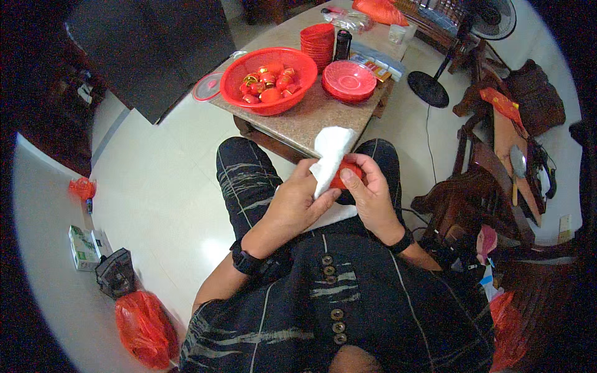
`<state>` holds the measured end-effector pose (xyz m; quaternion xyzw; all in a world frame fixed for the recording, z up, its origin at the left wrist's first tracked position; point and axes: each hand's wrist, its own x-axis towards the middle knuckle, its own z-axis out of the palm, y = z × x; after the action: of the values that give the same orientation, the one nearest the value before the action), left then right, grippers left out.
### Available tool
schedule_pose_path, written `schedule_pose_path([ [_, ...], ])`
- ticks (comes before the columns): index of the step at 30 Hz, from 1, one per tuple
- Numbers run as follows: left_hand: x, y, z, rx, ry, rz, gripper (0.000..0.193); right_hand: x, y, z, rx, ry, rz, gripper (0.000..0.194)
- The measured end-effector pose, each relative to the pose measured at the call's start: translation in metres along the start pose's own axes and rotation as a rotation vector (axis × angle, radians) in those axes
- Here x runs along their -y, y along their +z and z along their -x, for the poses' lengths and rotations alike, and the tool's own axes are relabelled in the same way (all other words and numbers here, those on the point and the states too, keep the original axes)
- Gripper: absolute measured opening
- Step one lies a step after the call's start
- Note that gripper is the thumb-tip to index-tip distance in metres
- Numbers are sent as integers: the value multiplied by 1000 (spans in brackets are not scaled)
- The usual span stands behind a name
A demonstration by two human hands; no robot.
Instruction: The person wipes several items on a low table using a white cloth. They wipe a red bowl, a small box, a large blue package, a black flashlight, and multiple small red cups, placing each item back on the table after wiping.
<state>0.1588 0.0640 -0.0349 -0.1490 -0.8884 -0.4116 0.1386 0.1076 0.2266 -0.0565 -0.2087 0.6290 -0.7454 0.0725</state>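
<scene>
Above my lap, my left hand (294,205) grips a white cloth (333,144), part of which sticks up past the fingers while another part hangs over my thighs. My right hand (373,196) holds a small red object (346,175), with the thumb on its near face. The cloth lies against the left side of that object. Fingers and cloth hide much of its shape, so its exact kind is unclear. Beyond my knees, a red plastic colander (294,106) stands on the stone-topped table (298,133). Several red and gold round ornaments or containers (268,84) lie inside it.
Right of the colander are stacked red plates (350,79), stacked red bowls (318,46) and a dark bottle (343,45). A red-rimmed lid (207,87) juts past the table's left edge. A pedestal fan (429,88) and wooden chair (485,196) stand rightward. Red bags (144,326) lie lower left.
</scene>
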Motion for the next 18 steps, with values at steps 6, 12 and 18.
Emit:
schedule_pose_path([
  [6,0,-5,6,243,-354,715,26,6,0,5,119,40,50,33],
  [12,6,-1,6,175,-278,597,33,-3,-1,0,101,-171,249,31],
  [18,11,0,6,137,-416,850,30,-1,-5,0,180,-246,379,38],
])
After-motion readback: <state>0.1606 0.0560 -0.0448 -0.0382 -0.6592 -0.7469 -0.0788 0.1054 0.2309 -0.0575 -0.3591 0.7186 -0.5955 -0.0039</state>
